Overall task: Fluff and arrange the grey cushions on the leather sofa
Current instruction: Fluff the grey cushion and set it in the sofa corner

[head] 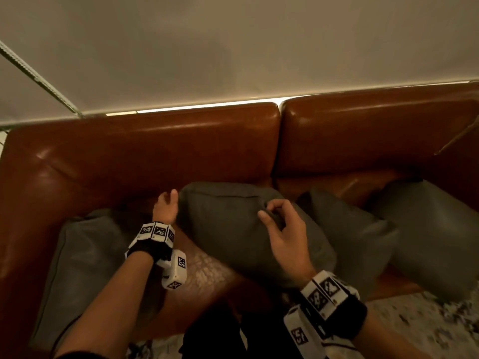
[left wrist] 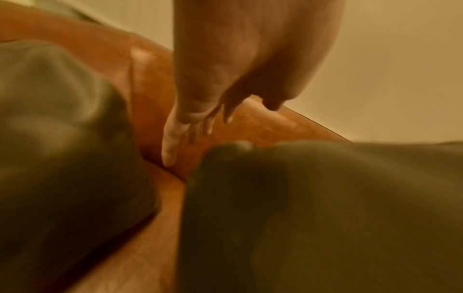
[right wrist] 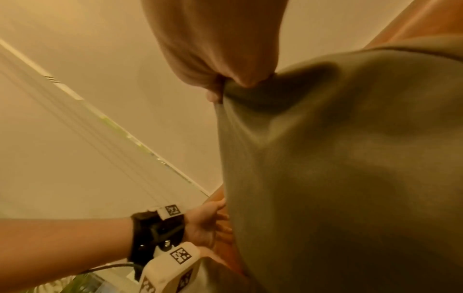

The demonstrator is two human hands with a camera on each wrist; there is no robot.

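On the brown leather sofa (head: 145, 156), a grey cushion (head: 233, 237) leans at the middle of the seat. My right hand (head: 268, 212) pinches a fold of fabric on its top face; the right wrist view shows thumb and fingers (right wrist: 213, 95) bunching the grey cushion (right wrist: 350, 178). My left hand (head: 168, 199) is at the cushion's left edge with straight fingers and holds nothing. In the left wrist view the fingers (left wrist: 172, 142) point at the sofa back beside the cushion (left wrist: 325, 218). I cannot tell if they touch it.
Another grey cushion (head: 85, 255) lies flat at the sofa's left end. Two more grey cushions (head: 347, 229) (head: 435, 229) lean on the right. A pale blind (head: 233, 47) hangs behind the sofa back. Patterned floor (head: 414, 320) runs along the seat front.
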